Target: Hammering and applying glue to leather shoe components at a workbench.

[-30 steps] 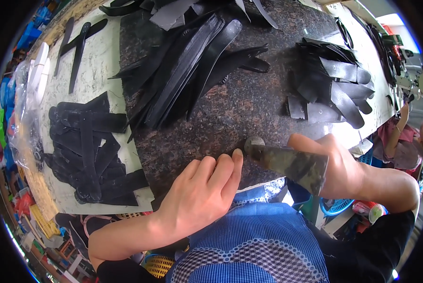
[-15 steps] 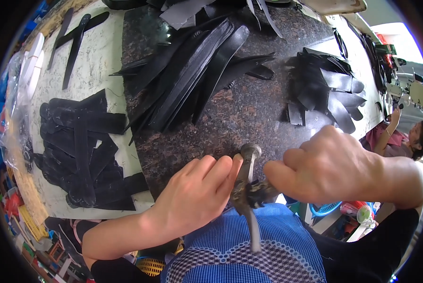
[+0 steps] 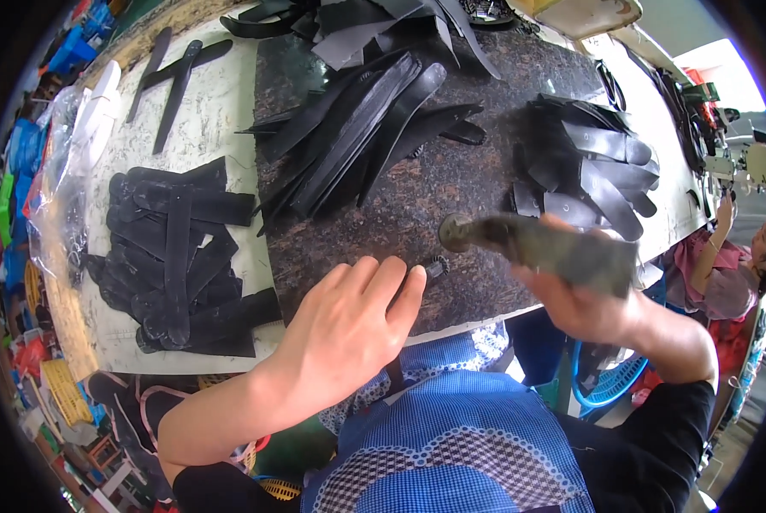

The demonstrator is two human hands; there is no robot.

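My right hand (image 3: 575, 295) is closed round a worn, mottled hammer (image 3: 541, 244), which is smeared by motion. Its round face points left, just above the dark stone slab (image 3: 349, 248). My left hand (image 3: 344, 321) lies at the slab's near edge, fingers bent and close together. From under its fingertips pokes the ridged, gathered end of a small black strip (image 3: 437, 268); the hand hides the rest. Beyond my hands a bundle of long black strips (image 3: 362, 128) rests on the slab.
Stacked black pieces (image 3: 178, 256) lie on the white tabletop at left, glossy black pieces (image 3: 597, 162) at right. Black sheets (image 3: 383, 26) lie at the far edge. A blue basket (image 3: 609, 380) is below the table at right. Another person (image 3: 712, 265) sits at far right.
The hammer has swung from pointing toward my body to lying crosswise, and my right hand has shifted. My left hand now has its fingers down on the slab. The view has shifted slightly.
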